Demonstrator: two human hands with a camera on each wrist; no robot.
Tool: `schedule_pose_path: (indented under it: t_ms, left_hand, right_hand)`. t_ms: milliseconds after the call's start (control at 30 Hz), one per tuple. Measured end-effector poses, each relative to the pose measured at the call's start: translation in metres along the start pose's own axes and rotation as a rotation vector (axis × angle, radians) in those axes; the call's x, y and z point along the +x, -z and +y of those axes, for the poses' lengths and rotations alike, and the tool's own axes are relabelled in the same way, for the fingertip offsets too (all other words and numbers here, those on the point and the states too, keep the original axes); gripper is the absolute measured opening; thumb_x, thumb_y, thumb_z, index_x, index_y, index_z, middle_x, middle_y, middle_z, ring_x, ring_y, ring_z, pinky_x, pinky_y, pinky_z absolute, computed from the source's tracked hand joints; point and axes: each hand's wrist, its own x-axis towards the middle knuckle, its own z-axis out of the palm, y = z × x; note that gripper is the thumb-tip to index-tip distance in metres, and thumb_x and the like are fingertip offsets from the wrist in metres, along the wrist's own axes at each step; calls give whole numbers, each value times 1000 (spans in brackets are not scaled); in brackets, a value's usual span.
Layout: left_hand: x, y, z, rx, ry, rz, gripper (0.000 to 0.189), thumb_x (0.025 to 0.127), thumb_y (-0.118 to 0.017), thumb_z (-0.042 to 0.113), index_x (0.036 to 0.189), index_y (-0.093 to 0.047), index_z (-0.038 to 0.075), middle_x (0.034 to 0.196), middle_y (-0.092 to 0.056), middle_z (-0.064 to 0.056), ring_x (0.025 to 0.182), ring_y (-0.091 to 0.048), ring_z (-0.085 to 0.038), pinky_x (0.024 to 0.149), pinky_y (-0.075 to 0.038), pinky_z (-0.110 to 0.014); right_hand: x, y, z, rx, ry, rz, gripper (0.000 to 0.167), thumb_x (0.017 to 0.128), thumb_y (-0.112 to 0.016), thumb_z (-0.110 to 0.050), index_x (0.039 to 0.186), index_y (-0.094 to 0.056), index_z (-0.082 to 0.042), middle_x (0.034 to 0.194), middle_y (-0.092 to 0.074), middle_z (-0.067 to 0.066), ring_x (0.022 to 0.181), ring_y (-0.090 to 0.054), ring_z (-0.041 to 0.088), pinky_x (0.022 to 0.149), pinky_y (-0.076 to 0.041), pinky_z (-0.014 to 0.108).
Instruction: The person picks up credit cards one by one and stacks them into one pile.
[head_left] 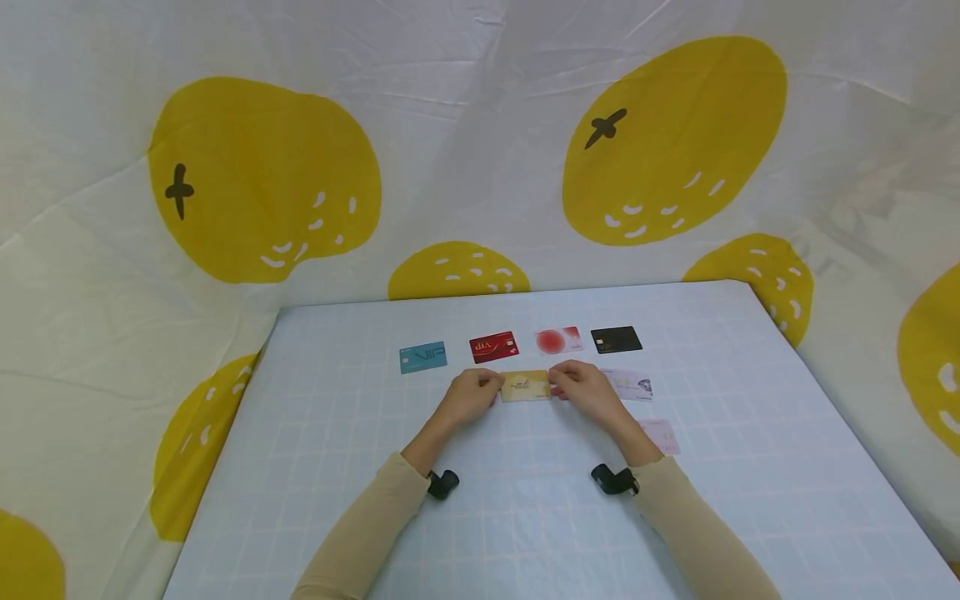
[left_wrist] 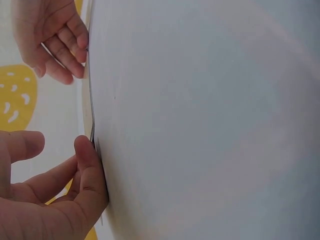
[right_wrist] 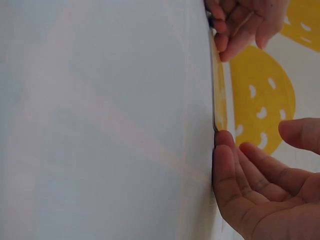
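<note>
A white fabric backdrop point(head_left: 465, 167) printed with big yellow fruit stands behind the pale desk point(head_left: 337, 467), which carries everything handled. Two beige sleeves point(head_left: 367, 525) reach in from the near side. The left hand point(head_left: 472, 396) and right hand point(head_left: 588, 390) face each other across the middle.

Beyond them runs an upper row of four cards: a teal card point(head_left: 423, 357), a red VIP card point(head_left: 494, 347), a white card with a red disc point(head_left: 564, 340) and a black card point(head_left: 617, 339). Slightly uneven but spaced apart, this row looks finished. A pale purple card point(head_left: 633, 385) lies beside the right hand, and a pink card point(head_left: 662, 436) lies nearer, partly behind the right forearm; both seem unattended, and whether they are already in place I cannot tell.

The work in hand is the gold card point(head_left: 526, 385), on the desk between the hands, below the red and white cards. The fingers touch its two short ends, bent inward without pinching, thumbs held apart; its placing seems nearly complete.
</note>
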Motion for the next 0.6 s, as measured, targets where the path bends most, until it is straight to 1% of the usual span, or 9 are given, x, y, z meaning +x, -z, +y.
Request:
schedule_pose_path:
  t_ms: [433,600]
  left_hand:
    - [-1,-1,0,-5,5,8,37,101,-58,36,126,-69,10,79,-62,-5,75,-58,-20,66,-49,-29]
    - [-1,-1,0,1,-7,10,37,101,-58,37,125,-70,11,78,-62,-5,74,-58,-20,65,-48,-30]
  right_hand:
    - [1,-1,1,13,-3,-3,31,101,-60,-32,119,-68,-7,110,-70,7,90,-67,21,87,-55,36]
    - [2,0,2,11,7,-5,31,101,-60,-32,119,-68,-8,108,-70,6,90,-66,21,86,-54,37]
